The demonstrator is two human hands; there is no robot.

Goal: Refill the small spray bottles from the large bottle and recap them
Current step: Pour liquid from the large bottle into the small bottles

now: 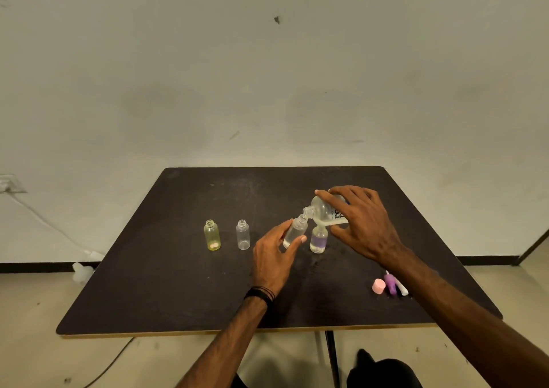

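Nearest, a pink cap and a purple spray top lie on the bench beside the right forearm. The left hand pinches a tilted small bottle between thumb and fingers. Above it, the right hand grips the large bottle, tipped mouth to mouth. Just right of the left fingers stands a purple-tinted bottle; left of them, a clear bottle and a yellow bottle.

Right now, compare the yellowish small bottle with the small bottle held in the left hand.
The yellowish bottle stands upright on the table; the held bottle is tilted toward the large bottle.
No hand touches the yellowish bottle; the left hand grips the held bottle.
The yellowish bottle is tinted with something pinkish at its bottom; the held bottle is clear with a little clear liquid.
Both are uncapped and similar in shape.
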